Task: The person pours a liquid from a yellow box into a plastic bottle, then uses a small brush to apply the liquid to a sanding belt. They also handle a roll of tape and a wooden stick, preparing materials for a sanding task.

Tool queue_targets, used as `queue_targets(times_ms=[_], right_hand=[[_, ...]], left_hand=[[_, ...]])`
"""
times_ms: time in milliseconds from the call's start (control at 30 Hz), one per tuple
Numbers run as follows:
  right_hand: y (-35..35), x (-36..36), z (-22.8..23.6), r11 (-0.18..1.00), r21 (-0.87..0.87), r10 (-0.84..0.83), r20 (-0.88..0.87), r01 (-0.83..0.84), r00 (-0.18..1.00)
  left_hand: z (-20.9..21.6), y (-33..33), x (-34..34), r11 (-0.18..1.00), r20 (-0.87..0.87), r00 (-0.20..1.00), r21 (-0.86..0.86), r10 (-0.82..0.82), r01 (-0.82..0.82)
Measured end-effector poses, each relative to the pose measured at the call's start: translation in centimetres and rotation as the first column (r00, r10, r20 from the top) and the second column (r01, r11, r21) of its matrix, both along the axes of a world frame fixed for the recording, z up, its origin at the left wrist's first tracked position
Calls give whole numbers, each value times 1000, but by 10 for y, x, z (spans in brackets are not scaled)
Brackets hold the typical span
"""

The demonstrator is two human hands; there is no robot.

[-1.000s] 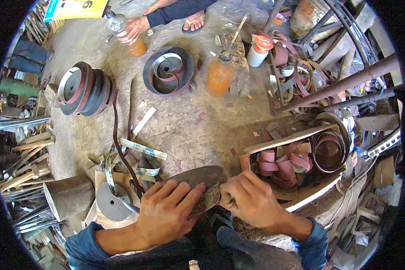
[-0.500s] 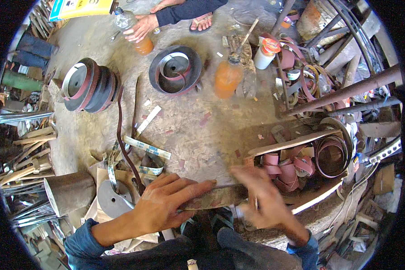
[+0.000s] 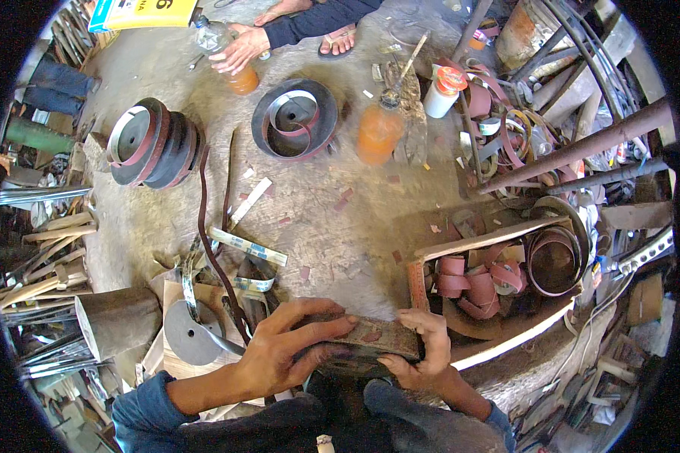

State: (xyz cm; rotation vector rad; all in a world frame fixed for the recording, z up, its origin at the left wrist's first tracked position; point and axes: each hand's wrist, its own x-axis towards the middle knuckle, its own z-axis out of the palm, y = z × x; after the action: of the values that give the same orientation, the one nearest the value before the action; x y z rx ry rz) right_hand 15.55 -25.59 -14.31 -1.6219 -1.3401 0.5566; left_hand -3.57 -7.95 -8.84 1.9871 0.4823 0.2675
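Note:
At the near edge of the work surface, both my hands hold a worn, dark rectangular block (image 3: 381, 340) that looks like wood. My left hand (image 3: 279, 351) grips its left end, fingers over the top and thumb low on the near side. Around the right end curl the fingers and thumb of my right hand (image 3: 427, 351). A small reddish scrap lies on the block's top. Just right of my right hand stands an open wooden box (image 3: 472, 243) with rolls of reddish sanding strip (image 3: 480, 294) in it. Left of my left hand is a grey disc (image 3: 193, 332) beside a dark strap (image 3: 213, 257).
Black wheels with reddish bands (image 3: 159, 147) stand at the far left, a black dish-like wheel (image 3: 321, 140) at far centre. An orange-liquid bottle (image 3: 379, 136) and a white red-lidded jar (image 3: 440, 98) are beyond. Another person's hand (image 3: 240, 49) holds a bottle (image 3: 242, 79). Metal bars (image 3: 574, 151) cross the right.
My right hand has come down and closed on the block's right end. The block's near face has tilted more into view. The other person's hand stays on the bottle.

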Motion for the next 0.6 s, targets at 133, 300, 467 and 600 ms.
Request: queue_targets(times_ms=[133, 300, 467, 600], right_hand=[[2, 1, 3, 999, 41, 32, 31, -33, 999], [5, 8, 11, 991, 131, -60, 187, 36, 981], [7, 11, 14, 987, 145, 24, 254, -62, 967], [2, 8, 2, 990, 121, 38, 224, -67, 974]], left_hand=[[2, 7, 1, 992, 73, 996, 118, -43, 34], [9, 12, 8, 888, -11, 989, 439, -146, 136], [18, 19, 9, 695, 47, 959, 699, -280, 169], [13, 26, 8, 768, 84, 942, 604, -326, 212]])
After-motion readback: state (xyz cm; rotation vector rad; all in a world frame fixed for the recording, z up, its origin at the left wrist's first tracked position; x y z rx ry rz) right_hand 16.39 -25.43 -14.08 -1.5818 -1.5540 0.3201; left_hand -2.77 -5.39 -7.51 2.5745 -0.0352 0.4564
